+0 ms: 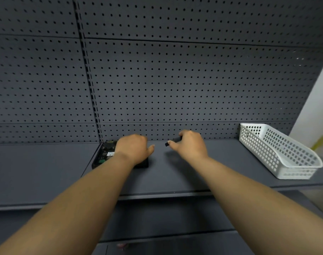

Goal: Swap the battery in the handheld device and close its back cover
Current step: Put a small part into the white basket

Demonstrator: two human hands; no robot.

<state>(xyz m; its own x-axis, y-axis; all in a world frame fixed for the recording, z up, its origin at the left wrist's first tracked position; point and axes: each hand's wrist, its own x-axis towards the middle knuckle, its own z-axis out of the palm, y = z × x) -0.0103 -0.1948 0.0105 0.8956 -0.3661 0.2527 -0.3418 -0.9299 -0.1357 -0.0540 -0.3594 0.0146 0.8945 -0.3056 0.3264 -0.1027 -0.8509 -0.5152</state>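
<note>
Grey shelf (221, 162): white basket (278, 155) at the right end, well clear. Handheld device (105, 153) lies back-open by the rear edge near the upright, internals showing; left hand (134, 150) rests curled on it, pinning it. Right hand (191, 145) pinches a small dark piece (173, 141), probably the battery. Align contacts first, seat flat, don't force.

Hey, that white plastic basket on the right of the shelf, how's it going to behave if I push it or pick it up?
The white basket looks light: its walls are thin open mesh, and nothing shows inside it. It would probably slide easily, since it sits flat on the smooth shelf. It seems unlikely to tip, being low and wide, though the thin walls may flex a little in your hands.
</note>
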